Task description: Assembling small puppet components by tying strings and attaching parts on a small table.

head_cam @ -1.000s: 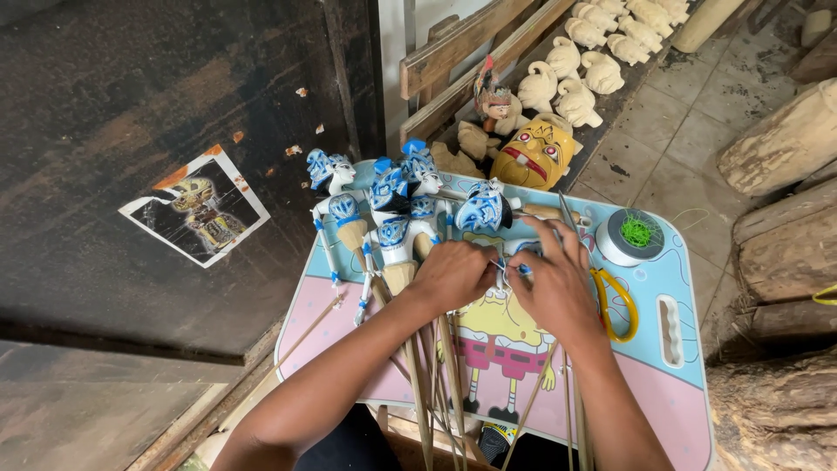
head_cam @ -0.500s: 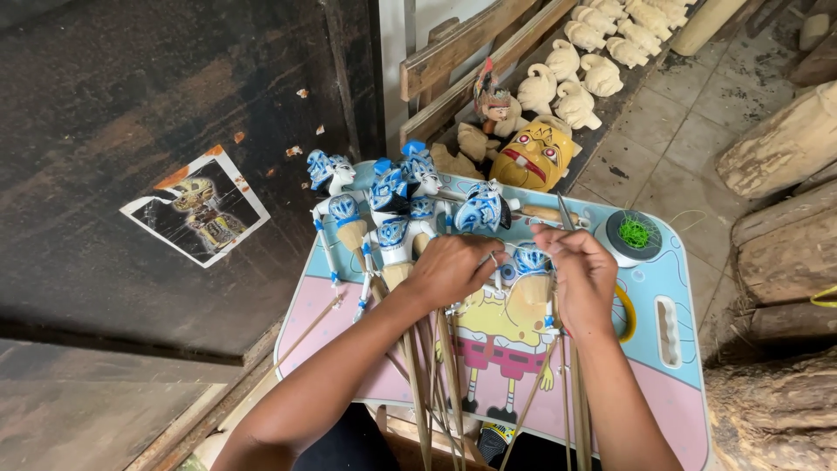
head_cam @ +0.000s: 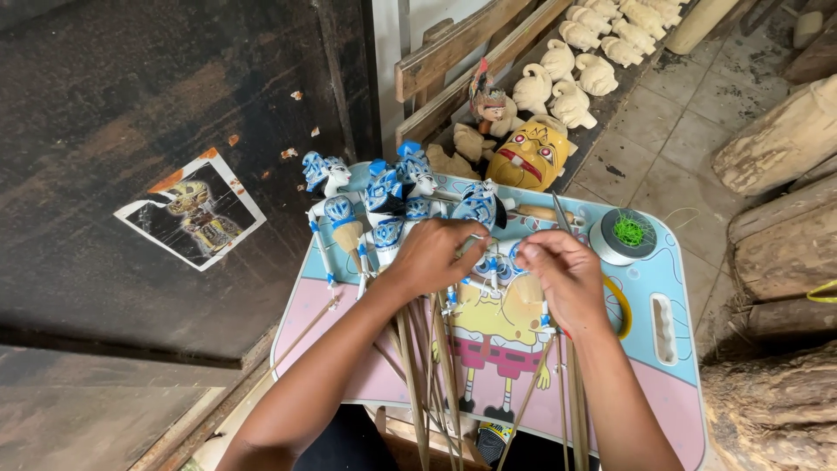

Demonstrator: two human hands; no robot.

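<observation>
Thing in hand: a row of small blue-and-white painted rod puppets (head_cam: 397, 196) is laid across the far half of a child's lap table (head_cam: 667, 262) printed with a yellow cartoon figure; their thin bamboo rods (head_cam: 427, 366) run back toward the person.
Left hand: the left hand (head_cam: 429, 255) is pressed palm-down over the puppet bodies, fingers curled and closed on them near the middle of the row.
Right hand: the right hand (head_cam: 567, 277) is set just beside it, fingertips pinched narrowly on a small blue-and-white piece; what exactly is pinched cannot be told.
Weight: the puppets are judged light, being small carved figures on slender sticks.
Stiffness: heads and bodies are judged rigid; the rods are judged springy and easily snapped if bent sideways.
Fragility: painted crests and thin arms are judged delicate; chipping is likely under hard pressure.
Where to take hold: a grip on the body just below the head, or on the rod close to the body, is judged safest; the crests are best left untouched.
Nearby on the table: a spool of green thread (head_cam: 626, 234) stands beyond the right hand, and a yellow ring (head_cam: 619, 307) lies partly hidden beside the wrist.
Behind the table: a yellow carved mask (head_cam: 529, 157) and unpainted carved wooden heads (head_cam: 575, 74) are stacked against wooden slats.
</observation>
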